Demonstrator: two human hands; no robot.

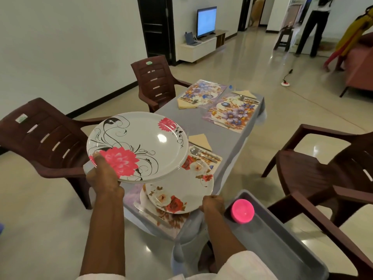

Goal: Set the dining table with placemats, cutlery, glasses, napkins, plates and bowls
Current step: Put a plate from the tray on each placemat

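My left hand (105,174) grips a stack of white plates (139,144) by the near rim, thumb curled over the big pink flower, holding them up above the near left corner of the table (232,136). My right hand (214,203) is closed on the near edge of a single rose-patterned plate (181,190), which sits low over the near placemat (167,219); I can't tell whether it is resting on the mat or just above it. Past that plate lie a folded napkin (200,141) and cutlery (203,155). At the far end, two blue-flowered placemats (232,112) each have a napkin and cutlery beside them. A grey tray (282,245) at my right holds a pink bowl (242,211).
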